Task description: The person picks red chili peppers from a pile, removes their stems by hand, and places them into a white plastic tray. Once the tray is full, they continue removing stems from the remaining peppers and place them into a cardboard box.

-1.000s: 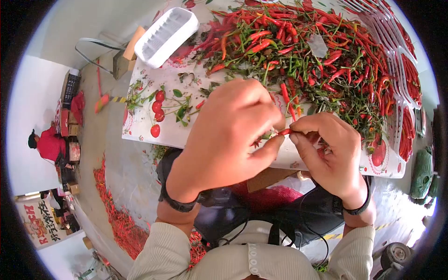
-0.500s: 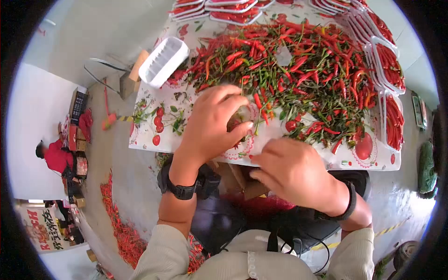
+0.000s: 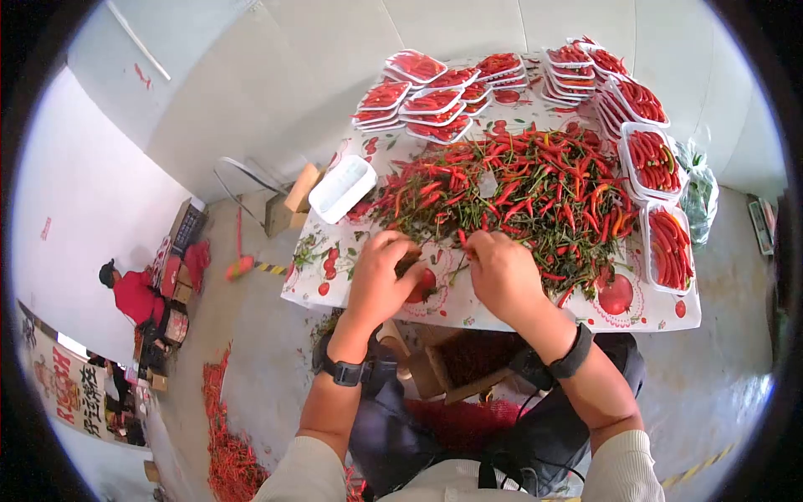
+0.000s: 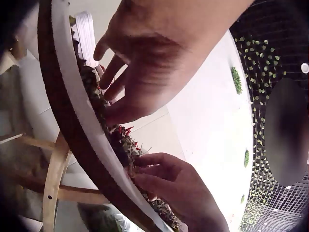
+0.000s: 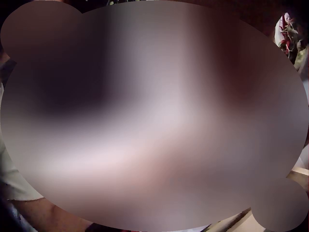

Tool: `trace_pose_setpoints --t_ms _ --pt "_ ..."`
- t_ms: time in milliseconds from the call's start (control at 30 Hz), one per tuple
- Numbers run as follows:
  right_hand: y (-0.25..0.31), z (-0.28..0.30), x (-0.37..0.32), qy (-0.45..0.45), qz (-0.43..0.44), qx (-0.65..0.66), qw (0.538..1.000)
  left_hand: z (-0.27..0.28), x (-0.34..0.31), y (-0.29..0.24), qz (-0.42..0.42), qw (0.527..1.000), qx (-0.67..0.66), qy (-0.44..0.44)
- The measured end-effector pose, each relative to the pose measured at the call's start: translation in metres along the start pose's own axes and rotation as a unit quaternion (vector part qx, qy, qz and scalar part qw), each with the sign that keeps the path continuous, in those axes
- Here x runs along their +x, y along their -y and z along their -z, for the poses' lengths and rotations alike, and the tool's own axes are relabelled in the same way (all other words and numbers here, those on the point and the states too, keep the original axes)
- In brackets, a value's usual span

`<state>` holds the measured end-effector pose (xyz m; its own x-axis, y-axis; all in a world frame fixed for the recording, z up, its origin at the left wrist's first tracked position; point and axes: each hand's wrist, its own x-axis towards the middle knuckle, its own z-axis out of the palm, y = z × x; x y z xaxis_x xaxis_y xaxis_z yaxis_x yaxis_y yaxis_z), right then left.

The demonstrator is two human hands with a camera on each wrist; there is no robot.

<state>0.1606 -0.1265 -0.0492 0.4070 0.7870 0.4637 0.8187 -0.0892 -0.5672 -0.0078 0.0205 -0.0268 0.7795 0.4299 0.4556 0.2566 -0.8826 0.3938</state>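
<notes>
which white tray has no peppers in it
The white tray just left of the loose pepper pile; its bare inside shows, while the other trays hold red peppers.

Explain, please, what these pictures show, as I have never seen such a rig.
There is no machine: a person works with a bare left hand and right hand. The wide, round picture comes from a camera on the head; the others from one on each wrist, the right one's mostly blurred. On the patterned tablecloth lie a heap of red chilies, stacked trays of chilies and a white tray with none. The right fingertips are at the heap's near edge; whether either hand holds anything, I cannot tell.
</notes>
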Motion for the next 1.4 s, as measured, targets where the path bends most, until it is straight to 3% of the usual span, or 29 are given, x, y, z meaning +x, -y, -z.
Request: trace_pose_setpoints --t_ms 133,267,400,433,733,833,967,1100,1233,1400 --pt "-0.006 0.014 -0.003 -0.030 -0.012 0.074 0.997 -0.008 0.001 -0.038 0.020 0.998 -0.051 0.023" --pt "-0.008 0.033 -0.005 -0.049 -0.030 0.119 0.991 -0.038 0.003 -0.042 -0.062 0.998 -0.016 0.001" --pt "-0.010 0.043 0.000 -0.118 -0.034 0.158 0.980 -0.046 0.010 -0.036 -0.041 0.999 0.007 0.028" --pt "-0.010 0.044 0.001 -0.130 -0.043 0.180 0.974 -0.049 0.009 -0.032 -0.049 0.998 0.030 -0.004" --pt "-0.006 0.039 0.016 -0.107 -0.073 0.274 0.953 -0.025 0.003 0.012 -0.004 0.998 0.053 -0.022" --pt "-0.002 0.042 0.017 -0.104 -0.042 0.263 0.958 -0.008 -0.003 0.027 0.015 0.997 0.077 -0.010" --pt "-0.001 0.045 0.016 -0.107 -0.035 0.247 0.963 0.005 -0.017 0.059 0.019 0.991 0.114 -0.061" --pt "-0.003 0.051 0.015 -0.156 -0.012 0.224 0.962 0.021 -0.028 0.085 0.075 0.986 0.122 -0.080" --pt "-0.010 0.054 0.006 -0.160 -0.043 0.247 0.955 0.029 -0.028 0.098 0.121 0.970 0.164 -0.134" --pt "-0.011 0.059 -0.003 -0.146 -0.079 0.211 0.963 0.014 -0.017 0.079 0.009 0.987 0.136 -0.087"
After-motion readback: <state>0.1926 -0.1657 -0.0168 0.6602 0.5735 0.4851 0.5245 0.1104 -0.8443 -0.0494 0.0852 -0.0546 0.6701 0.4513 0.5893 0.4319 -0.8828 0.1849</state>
